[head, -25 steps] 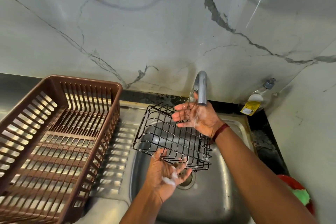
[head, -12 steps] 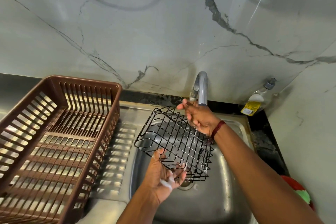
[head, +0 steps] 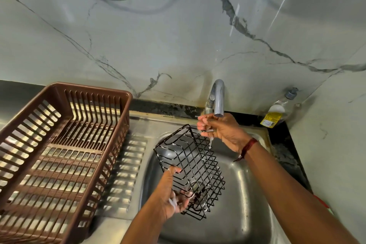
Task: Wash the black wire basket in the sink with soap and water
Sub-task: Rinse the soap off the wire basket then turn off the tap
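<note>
Left of sink [head: 247, 194]: brown crate [head: 65, 144] (slatted); bottle [head: 277, 111] behind right.

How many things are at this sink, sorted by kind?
Baskets: 2, black wire basket and brown plastic basket
Taps: 1, tap
Bottles: 1, soap bottle
Hands: 2, left hand and right hand
Total: 6

Only 1 view: head-worn, wide-angle, looking forward and steeply down from above the sink [head: 237, 214]. Close over both forearms, facing the marble wall [head: 178, 35]. Tap [head: 217, 97] near centre, brown rack [head: 59, 144] at left edge.
</note>
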`<move>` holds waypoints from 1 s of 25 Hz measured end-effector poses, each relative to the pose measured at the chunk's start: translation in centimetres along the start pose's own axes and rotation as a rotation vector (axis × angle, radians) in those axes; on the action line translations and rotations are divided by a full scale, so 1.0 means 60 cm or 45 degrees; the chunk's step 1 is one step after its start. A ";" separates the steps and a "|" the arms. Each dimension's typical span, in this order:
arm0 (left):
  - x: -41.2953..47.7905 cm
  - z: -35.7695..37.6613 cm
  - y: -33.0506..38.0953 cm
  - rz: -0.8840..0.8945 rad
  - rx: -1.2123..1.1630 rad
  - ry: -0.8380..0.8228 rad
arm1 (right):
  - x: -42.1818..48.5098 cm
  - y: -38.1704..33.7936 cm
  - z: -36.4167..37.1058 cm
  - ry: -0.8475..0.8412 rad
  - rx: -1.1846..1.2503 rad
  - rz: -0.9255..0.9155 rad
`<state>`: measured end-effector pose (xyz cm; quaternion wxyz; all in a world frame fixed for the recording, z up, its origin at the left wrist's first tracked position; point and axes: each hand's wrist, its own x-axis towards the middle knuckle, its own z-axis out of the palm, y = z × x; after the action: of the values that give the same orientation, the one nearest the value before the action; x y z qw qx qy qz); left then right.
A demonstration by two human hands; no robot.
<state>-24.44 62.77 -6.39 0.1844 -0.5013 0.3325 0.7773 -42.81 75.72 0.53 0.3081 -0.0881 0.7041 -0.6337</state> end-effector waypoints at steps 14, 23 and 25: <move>0.019 -0.035 0.018 0.231 -0.065 -0.118 | -0.038 0.093 0.007 -0.088 -0.358 0.252; 0.014 -0.030 0.024 0.363 -0.041 -0.068 | -0.025 0.102 0.007 -0.071 -0.373 0.284; 0.008 -0.032 0.028 0.366 -0.078 -0.074 | -0.030 0.118 0.004 -0.084 -0.461 0.360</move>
<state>-24.43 60.23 -6.77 0.0653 -0.4314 0.3714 0.8196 -39.38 77.73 -5.59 0.3958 -0.0629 0.8013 -0.4442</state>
